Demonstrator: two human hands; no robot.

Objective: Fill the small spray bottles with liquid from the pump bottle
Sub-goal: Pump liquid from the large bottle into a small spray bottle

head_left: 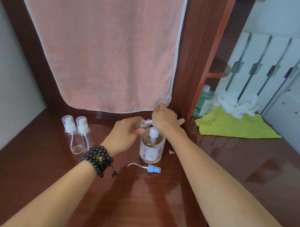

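Near the middle of the glossy reddish-brown wooden desk [154, 202], your left hand [124, 134] curls its fingers around a small clear plastic bottle [143, 123], held tilted beside the pump head; most of that bottle is hidden by your fingers. Your right hand [165, 119] rests palm-down on the white pump head [153, 132] of the round clear pump bottle with amber liquid [152, 148], its fingers bent over the top; whether it grips or only presses the head, you cannot tell from this angle. The pump bottle stands upright and carries a pale floral label with a small pinkish panel; its writing is too small to read. A string of dark round wooden beads [97, 158] wraps your left wrist.

Toward the left edge of the desk, two small clear spray bottles with white pumps and transparent caps [76, 135] stand touching each other, upright. Just in front of the pump bottle lies a loose light-blue spray head with a thin white dip tube [149, 168], on its side.

At the back edge hangs a fluffy pink towel with a pale hem [101, 40]. On the right part of the desk lie a crumpled lime-green cloth [235, 126] and a bunched white cloth [237, 106], with a clear green-liquid bottle with a white cap [204, 102] beside them; its label print is unreadable.
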